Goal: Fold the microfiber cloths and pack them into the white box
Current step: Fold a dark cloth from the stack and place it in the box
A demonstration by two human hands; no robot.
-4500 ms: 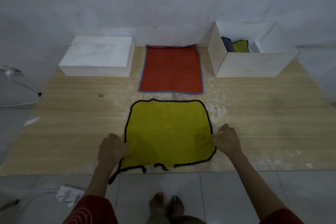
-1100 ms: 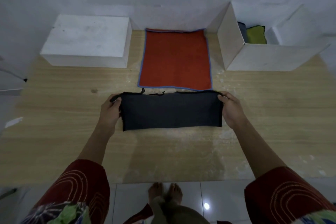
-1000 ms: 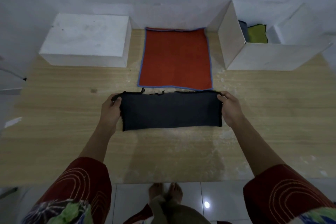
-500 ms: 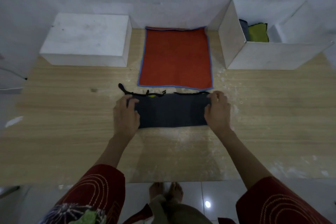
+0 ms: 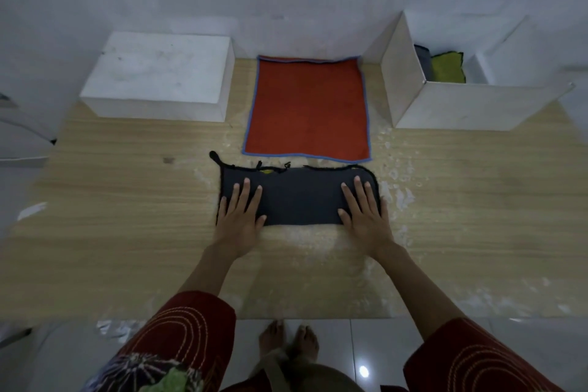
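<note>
Dark cloth [image 5: 300,197]: folded to a long strip, dark grey side up, flat on the table [image 5: 127,216], approx. centre. Black stitched edge runs along the far side; a loose thread end sticks out at the far-left corner, and a small yellow patch shows at the far edge (inner face of the cloth).

Left hand [image 5: 239,216]: palm down, fingers spread flat, pressing the strip's left end. Heel of the hand rests at the near edge.

Right hand [image 5: 362,213]: palm down, fingers spread flat, pressing the strip's right end. Neither hand pinches anything.

Red cloth [image 5: 307,108]: unfolded, blue-edged, flat on the table just beyond the dark cloth; a narrow gap of bare table between them. Far edge lies against the wall.

Open box [image 5: 451,105]: white, far right of the table, flaps up. Inside: one grey cloth [image 5: 423,62] and one yellow cloth [image 5: 447,68], side by side, standing on edge. Well apart from the dark cloth.

Closed box [image 5: 159,73]: white, far left, beside the red cloth.

Table surface shows white scuffed patches near the hands and to the right. Person stands barefoot at the near edge, red patterned sleeves in view.
</note>
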